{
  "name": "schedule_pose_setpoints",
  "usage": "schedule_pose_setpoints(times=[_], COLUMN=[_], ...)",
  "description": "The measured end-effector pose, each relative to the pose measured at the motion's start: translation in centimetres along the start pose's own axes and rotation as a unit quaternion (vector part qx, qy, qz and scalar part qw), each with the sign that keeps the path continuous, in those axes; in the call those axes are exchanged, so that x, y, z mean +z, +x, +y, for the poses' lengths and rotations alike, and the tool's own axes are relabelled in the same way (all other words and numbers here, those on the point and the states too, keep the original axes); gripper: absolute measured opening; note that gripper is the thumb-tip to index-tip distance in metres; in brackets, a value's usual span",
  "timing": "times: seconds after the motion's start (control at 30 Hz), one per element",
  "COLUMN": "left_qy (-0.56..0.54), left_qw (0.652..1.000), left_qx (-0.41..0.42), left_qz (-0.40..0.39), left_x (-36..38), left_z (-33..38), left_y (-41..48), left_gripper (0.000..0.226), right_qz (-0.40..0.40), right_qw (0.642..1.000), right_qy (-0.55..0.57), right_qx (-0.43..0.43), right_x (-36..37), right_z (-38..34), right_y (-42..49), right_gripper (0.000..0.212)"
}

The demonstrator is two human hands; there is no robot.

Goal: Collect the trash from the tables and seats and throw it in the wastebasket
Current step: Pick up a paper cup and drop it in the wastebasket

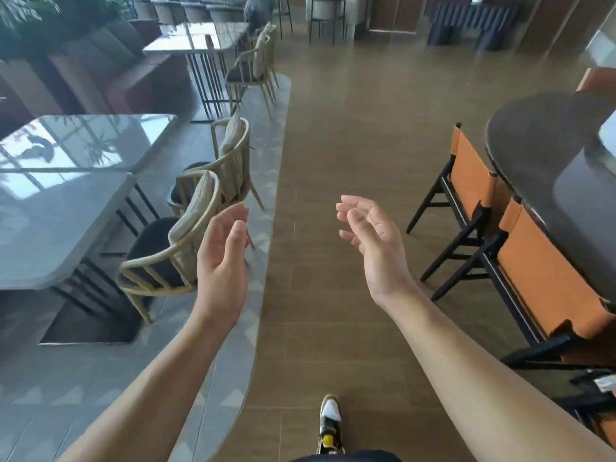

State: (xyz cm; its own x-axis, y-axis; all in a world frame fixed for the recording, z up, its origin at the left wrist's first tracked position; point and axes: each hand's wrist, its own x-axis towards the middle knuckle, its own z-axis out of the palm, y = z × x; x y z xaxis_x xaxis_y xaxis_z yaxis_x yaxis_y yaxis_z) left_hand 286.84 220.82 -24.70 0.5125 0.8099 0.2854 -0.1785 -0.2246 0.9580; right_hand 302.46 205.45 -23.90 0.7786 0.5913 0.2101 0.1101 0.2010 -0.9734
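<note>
My left hand point(221, 258) and my right hand point(373, 245) are raised in front of me over the aisle, palms turned toward each other, fingers loosely relaxed. Neither hand holds anything. No trash and no wastebasket show in this view. The glossy grey tables point(60, 208) on the left carry only reflections. The dark round table point(550, 151) on the right shows no litter on its visible part.
A wooden-floor aisle point(333, 145) runs ahead between the seating. Beige armchairs point(186, 235) stand at the left tables on a grey tiled strip. Orange-backed black chairs point(473, 181) line the right table. More tables, chairs and a planter lie farther back. My shoe point(330, 425) is below.
</note>
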Motion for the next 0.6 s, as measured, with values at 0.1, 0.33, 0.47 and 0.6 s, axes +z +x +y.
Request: schedule_pose_setpoints(times=[0.1, 0.33, 0.47, 0.6], left_qy=[-0.001, -0.013, -0.009, -0.021], left_qw=[1.0, 1.0, 0.999, 0.999], left_qx=[0.006, -0.005, -0.009, 0.002], left_qz=[0.012, 0.028, 0.029, 0.026], left_x=[2.4, 6.3, 7.7, 8.5], left_z=[-1.7, -5.8, -9.3, -13.0], left_y=[6.7, 20.1, 28.4, 38.1], left_gripper=[0.052, 0.049, 0.049, 0.046], right_qz=[-0.012, -0.03, -0.017, -0.008], right_qw=[1.0, 1.0, 1.0, 1.0], right_qy=[-0.005, -0.004, -0.005, -0.007], right_qx=[0.0, 0.0, 0.006, -0.001], right_x=[0.1, 1.1, 2.4, 4.9], right_z=[0.5, 3.1, 5.9, 8.6], right_y=[7.8, 22.1, 30.7, 40.2], right_gripper=[0.042, 0.038, 0.041, 0.039])
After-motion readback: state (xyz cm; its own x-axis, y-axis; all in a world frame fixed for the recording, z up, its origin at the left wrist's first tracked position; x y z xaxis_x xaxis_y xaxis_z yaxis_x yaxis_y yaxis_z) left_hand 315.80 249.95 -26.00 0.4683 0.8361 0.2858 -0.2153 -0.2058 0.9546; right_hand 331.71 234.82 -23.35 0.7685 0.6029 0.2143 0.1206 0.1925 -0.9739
